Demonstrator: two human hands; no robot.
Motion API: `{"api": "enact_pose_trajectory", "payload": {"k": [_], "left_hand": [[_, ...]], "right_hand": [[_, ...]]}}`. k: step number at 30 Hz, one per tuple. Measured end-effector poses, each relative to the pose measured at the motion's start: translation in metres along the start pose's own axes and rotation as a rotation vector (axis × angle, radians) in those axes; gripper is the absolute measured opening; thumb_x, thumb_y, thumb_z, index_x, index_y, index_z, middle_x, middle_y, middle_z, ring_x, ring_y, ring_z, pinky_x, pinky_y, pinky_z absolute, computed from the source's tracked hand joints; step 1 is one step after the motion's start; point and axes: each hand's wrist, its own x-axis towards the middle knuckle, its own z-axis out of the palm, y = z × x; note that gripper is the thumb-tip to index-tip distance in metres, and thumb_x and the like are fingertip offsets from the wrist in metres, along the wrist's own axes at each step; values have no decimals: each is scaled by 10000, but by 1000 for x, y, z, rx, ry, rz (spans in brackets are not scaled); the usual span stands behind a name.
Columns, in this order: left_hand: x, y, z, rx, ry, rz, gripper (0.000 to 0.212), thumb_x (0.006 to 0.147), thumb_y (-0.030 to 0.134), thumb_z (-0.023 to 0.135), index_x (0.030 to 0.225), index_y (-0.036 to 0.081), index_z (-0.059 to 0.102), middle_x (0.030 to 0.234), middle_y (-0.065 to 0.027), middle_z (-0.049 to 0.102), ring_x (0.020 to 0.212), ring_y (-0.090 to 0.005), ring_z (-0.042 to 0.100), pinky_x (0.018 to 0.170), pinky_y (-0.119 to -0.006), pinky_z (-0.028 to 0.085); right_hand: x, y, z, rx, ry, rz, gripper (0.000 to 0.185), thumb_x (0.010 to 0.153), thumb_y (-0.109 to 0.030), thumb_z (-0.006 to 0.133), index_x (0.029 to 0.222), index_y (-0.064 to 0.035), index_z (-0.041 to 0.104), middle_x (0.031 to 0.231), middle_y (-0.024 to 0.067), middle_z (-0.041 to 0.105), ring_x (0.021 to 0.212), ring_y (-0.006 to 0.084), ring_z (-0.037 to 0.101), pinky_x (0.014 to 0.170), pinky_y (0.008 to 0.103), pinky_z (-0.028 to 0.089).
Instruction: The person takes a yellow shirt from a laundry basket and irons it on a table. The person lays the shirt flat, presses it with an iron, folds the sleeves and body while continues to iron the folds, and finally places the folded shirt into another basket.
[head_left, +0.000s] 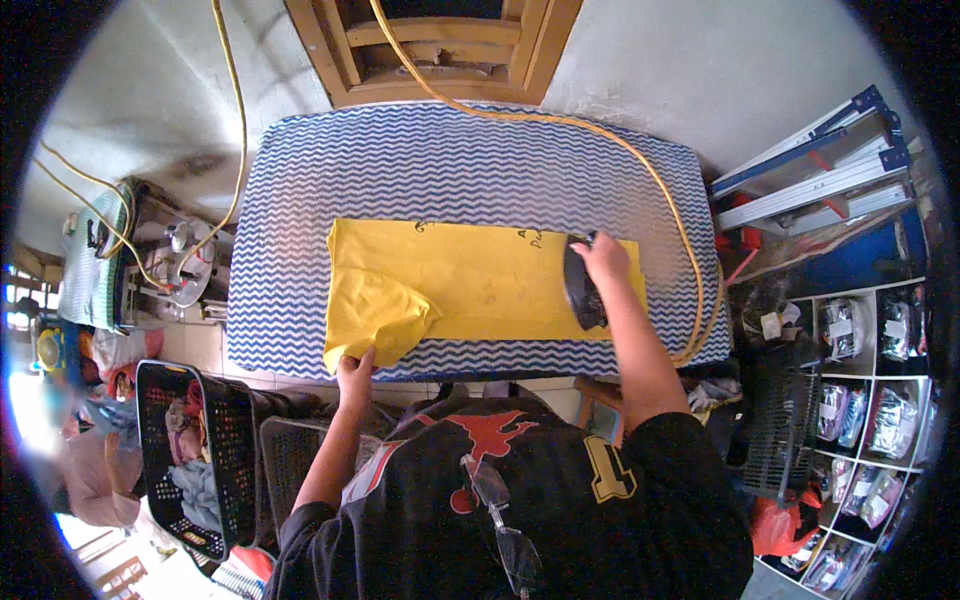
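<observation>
A yellow cloth (480, 285) lies spread across the padded ironing table, which has a blue and white zigzag cover (480, 172). My left hand (357, 373) pinches the cloth's near left edge, where a corner is folded over and rumpled. At the cloth's right end my right hand (606, 259) grips a dark clothes iron (581, 292), which appears to rest on the fabric. Some handwriting shows along the cloth's far edge. The iron's handle is mostly hidden under my fingers.
A yellow hose or cable (660, 184) loops over the table's far and right side. A folded ladder (817, 172) leans at the right, above shelves of bagged items (844, 330). At the left stand a black basket of clothes (180, 457) and a second table (94, 255); a person (97, 472) is beyond.
</observation>
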Motion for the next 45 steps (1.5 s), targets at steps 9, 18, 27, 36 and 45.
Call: {"api": "enact_pose_trajectory", "payload": {"k": [9, 18, 27, 36, 45], "left_hand": [[8, 94, 49, -303, -154, -174, 256, 858, 107, 511, 1015, -86, 454, 875, -194, 582, 751, -259, 633, 652, -315, 559], [151, 100, 52, 704, -347, 295, 485, 795, 199, 596, 1221, 44, 424, 1188, -183, 508, 946, -325, 576, 803, -379, 476], [139, 87, 17, 1112, 99, 458, 587, 661, 255, 711, 1162, 82, 458, 1104, -146, 512, 1070, -339, 461, 871, -433, 405], [187, 80, 13, 1005, 39, 83, 459, 634, 354, 719, 952, 44, 602, 913, -163, 631, 873, -284, 608, 757, -390, 473], [203, 72, -33, 781, -163, 68, 508, 586, 261, 759, 1000, 26, 580, 837, -166, 641, 786, -258, 622, 704, -346, 491]], "right_hand": [[-8, 96, -24, -100, 46, 44, 559, 748, -490, 610, 1011, -2, 535, 920, 231, 610, 891, 381, 581, 748, 449, 458], [-23, 94, -13, -44, 316, -65, 510, 845, -431, 504, 1135, -12, 483, 1046, 221, 548, 969, 375, 524, 808, 436, 433], [-24, 92, -18, 51, 252, -31, 506, 851, -419, 504, 1149, -11, 482, 1104, 201, 539, 1018, 360, 512, 849, 404, 421], [-20, 91, -15, 29, 255, -9, 491, 855, -421, 498, 1136, -18, 487, 1089, 199, 548, 993, 362, 527, 817, 407, 439], [-36, 44, -23, -270, 676, -249, 424, 796, -258, 575, 1141, -28, 487, 1013, 213, 555, 944, 362, 524, 849, 473, 375]]}}
